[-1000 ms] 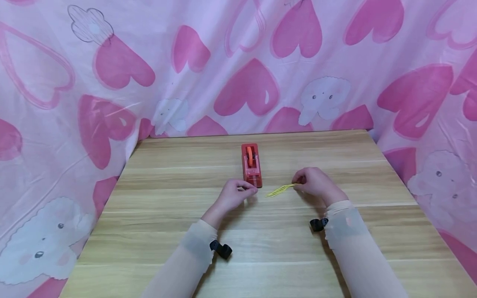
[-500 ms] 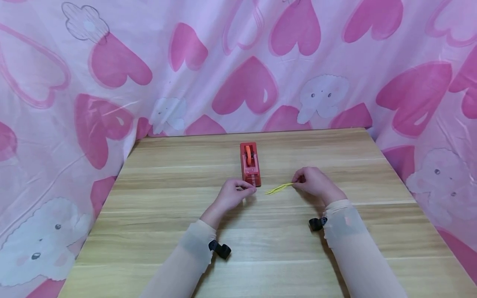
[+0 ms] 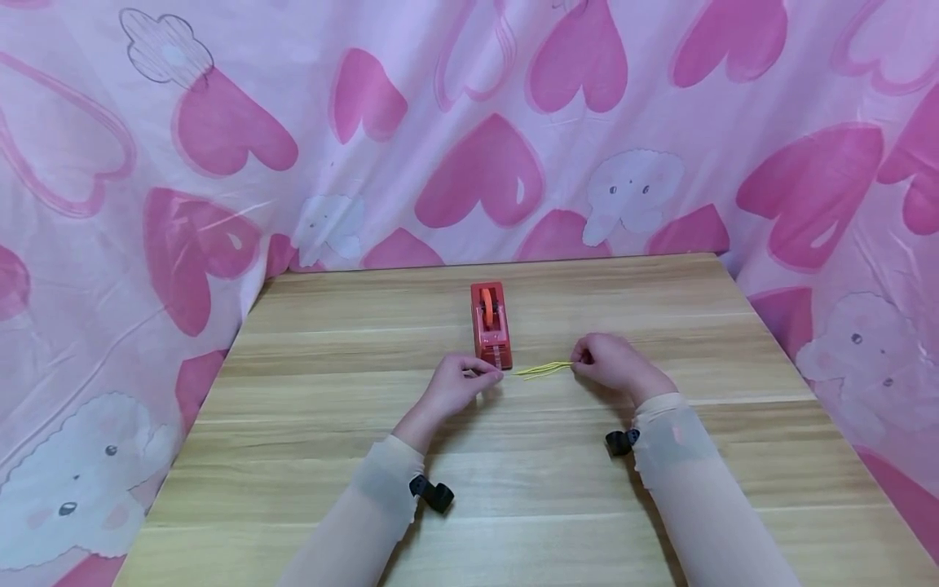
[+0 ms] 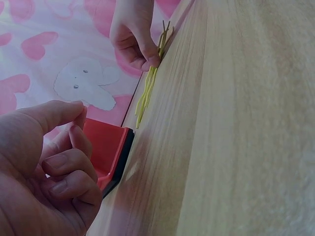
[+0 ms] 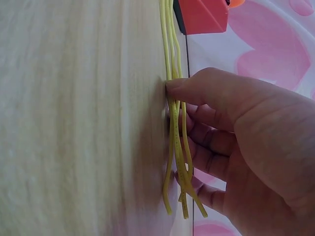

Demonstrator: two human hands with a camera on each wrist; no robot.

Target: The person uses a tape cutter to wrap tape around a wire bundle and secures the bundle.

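A red tape dispenser (image 3: 490, 326) with an orange hub stands upright at the middle of the table. My left hand (image 3: 451, 387) is at its front end, thumb and index finger pinched together. A pale strip of clear tape (image 3: 497, 357) runs down the dispenser's front toward those fingertips. My right hand (image 3: 612, 364) pinches a bundle of thin yellow wires (image 5: 177, 142) between thumb and fingers, low over the table. The wires' far ends (image 3: 531, 372) point left, right by the left fingertips. In the left wrist view the left hand (image 4: 54, 167) partly hides the dispenser (image 4: 110, 147).
A wood-grain table (image 3: 513, 505) lies under both hands. Pink cloth (image 3: 484, 171) with hearts hangs behind and at the sides. Both wrists carry a black camera, such as the left wrist camera (image 3: 433, 493).
The right hand has brought the wires slightly left, and their tips now reach close to the left fingertips. The left hand stays at the dispenser's front.
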